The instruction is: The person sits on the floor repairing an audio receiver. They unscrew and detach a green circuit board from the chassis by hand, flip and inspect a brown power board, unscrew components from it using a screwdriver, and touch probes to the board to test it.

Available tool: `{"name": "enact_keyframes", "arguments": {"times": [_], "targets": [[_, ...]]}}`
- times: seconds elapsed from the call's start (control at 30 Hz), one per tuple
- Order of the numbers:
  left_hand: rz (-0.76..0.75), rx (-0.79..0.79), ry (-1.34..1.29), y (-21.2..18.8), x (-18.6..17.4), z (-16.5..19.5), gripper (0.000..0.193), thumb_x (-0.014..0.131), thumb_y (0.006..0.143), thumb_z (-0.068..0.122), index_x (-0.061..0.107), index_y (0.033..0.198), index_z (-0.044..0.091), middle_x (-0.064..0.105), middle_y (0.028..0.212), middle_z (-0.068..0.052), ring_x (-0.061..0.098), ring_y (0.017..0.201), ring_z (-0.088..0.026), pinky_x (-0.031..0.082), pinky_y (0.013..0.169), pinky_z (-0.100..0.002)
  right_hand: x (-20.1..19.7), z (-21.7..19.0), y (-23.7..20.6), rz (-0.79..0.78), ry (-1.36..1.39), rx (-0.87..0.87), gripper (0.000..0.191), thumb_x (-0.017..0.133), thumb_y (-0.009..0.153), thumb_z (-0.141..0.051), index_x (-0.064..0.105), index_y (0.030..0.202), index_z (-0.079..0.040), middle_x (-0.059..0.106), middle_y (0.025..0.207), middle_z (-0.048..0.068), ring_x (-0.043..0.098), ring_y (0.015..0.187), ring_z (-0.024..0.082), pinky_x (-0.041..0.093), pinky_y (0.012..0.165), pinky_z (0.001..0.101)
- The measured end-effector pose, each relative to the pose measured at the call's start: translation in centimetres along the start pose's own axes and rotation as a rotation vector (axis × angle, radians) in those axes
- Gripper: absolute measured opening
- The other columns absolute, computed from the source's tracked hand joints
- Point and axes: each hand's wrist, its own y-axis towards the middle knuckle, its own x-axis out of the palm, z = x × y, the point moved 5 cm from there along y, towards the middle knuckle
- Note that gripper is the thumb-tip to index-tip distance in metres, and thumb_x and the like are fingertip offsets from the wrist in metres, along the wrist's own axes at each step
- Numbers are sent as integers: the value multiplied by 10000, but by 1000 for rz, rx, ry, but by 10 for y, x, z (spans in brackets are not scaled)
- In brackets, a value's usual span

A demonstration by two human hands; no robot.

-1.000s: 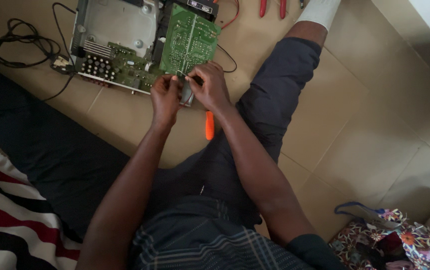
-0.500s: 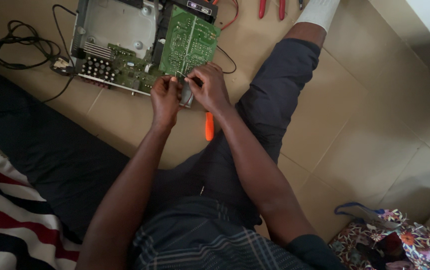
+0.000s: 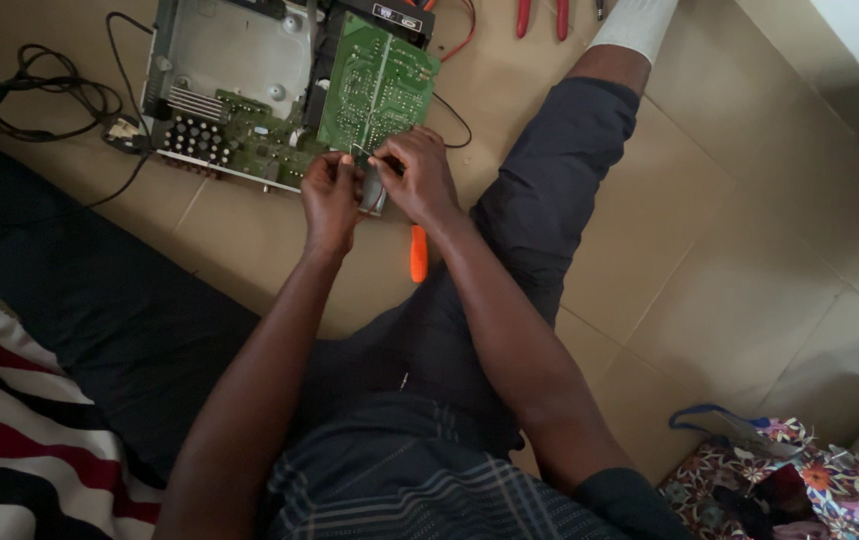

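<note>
We saw black cables on the tiled floor, then an opened metal chassis. At its near edge our left hand and right hand pinched a small grey part beside the green circuit board. An orange-handled screwdriver lay just below.

Small grey part pinched between left hand and right hand: mostly covered by fingers, kind not readable. Orange tool handle half hidden behind right wrist, tip not seen. Open chassis cut off by top edge. Red-handled pliers cropped at top, jaws out of frame. Patterned bag clipped by bottom-right corner. Components on green circuit board too small to identify.
</note>
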Motion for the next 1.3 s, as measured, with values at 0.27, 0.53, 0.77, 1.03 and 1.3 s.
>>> {"name": "enact_keyframes", "arguments": {"times": [0.27, 0.53, 0.77, 1.03, 1.3], "targets": [[18, -35, 1, -5, -2, 3, 102, 589, 1054, 122, 606, 1042, 23, 632, 826, -15, 513, 615, -52, 433, 455, -235, 0, -7, 0, -18, 26, 15, 167, 784, 880, -129, 635, 840, -65, 631, 781, 71, 624, 812, 287, 427, 994, 436], [13, 7, 6, 14, 2, -3, 104, 596, 1067, 114, 612, 1046, 13, 627, 824, -13, 503, 625, -56, 428, 524, -232, -22, 35, 8, 216, 187, 65, 116, 769, 944, -105, 683, 956, -29, 706, 897, 104, 696, 844, 250, 542, 788, 354], [-24, 6, -77, 29, 5, -14, 97, 588, 1071, 108, 600, 1046, 14, 621, 813, -19, 484, 614, -60, 406, 521, -234, -20, 129, 7, 378, 515, 425, 117, 697, 952, 16, 681, 1065, -6, 728, 933, 44, 672, 853, 98, 540, 789, 256], [-28, 1, -130, 37, 3, -18, 81, 589, 1065, 97, 593, 1070, 16, 627, 826, -24, 504, 639, -57, 402, 538, -228, -7, 129, 12, 312, 484, 470, 171, 654, 924, 74, 686, 1080, 13, 754, 961, 67, 727, 899, 116, 565, 826, 259], [-63, 43, -151, 36, 3, -15, 60, 579, 1074, 67, 585, 1073, 8, 624, 841, -32, 497, 640, -62, 412, 556, -226, -5, 126, 14, 330, 523, 465, 192, 624, 909, 100, 695, 1072, 27, 761, 979, 80, 735, 934, 124, 565, 852, 264]]}}
